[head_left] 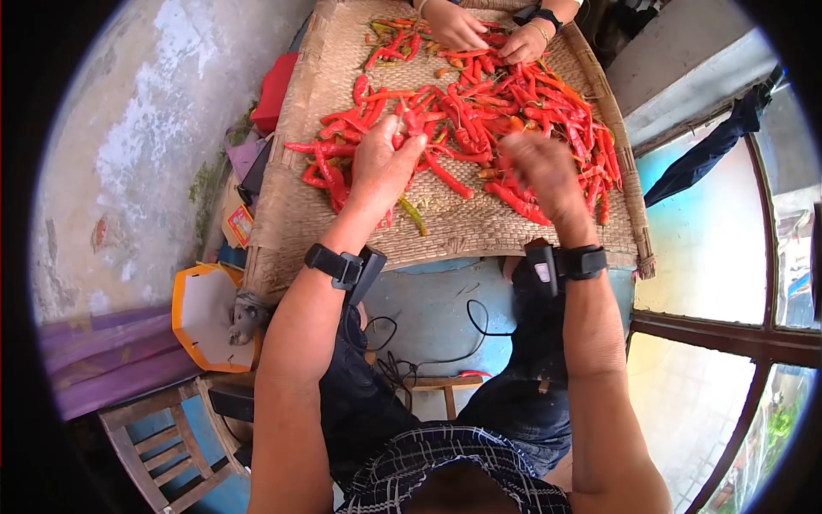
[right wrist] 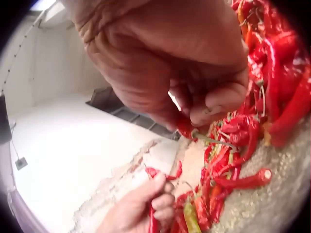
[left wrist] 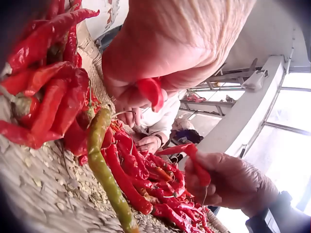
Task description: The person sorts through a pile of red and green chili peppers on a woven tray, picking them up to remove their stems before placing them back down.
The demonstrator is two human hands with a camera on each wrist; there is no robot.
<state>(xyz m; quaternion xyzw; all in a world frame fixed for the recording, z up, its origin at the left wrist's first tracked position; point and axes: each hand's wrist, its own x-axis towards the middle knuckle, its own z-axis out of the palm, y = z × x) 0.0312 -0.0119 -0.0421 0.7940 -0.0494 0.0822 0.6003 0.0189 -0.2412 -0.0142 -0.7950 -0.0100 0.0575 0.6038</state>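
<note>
My left hand point(head_left: 387, 163) is over the left part of a woven mat point(head_left: 282, 218), gripping red chili peppers; one red chili point(left wrist: 151, 92) pokes out below its curled fingers in the left wrist view. To the right, my right hand point(head_left: 544, 176) is blurred in the head view. Seen from the right wrist, its thumb and fingers pinch a red chili point(right wrist: 185, 129) near the green stem. Below both hands lie many red chilies point(head_left: 467, 128), heaped thickest at the right. A greenish chili point(head_left: 413, 216) lies just right of my left wrist.
Across the mat, another person's hands point(head_left: 455, 27) work among the chilies. Small pale seeds lie scattered on the weave. A wall point(head_left: 128, 171) stands at left, a window point(head_left: 711, 231) at right. An orange-rimmed box point(head_left: 201, 313) and wooden chair point(head_left: 175, 445) are at lower left, with black cables point(head_left: 402, 368) below.
</note>
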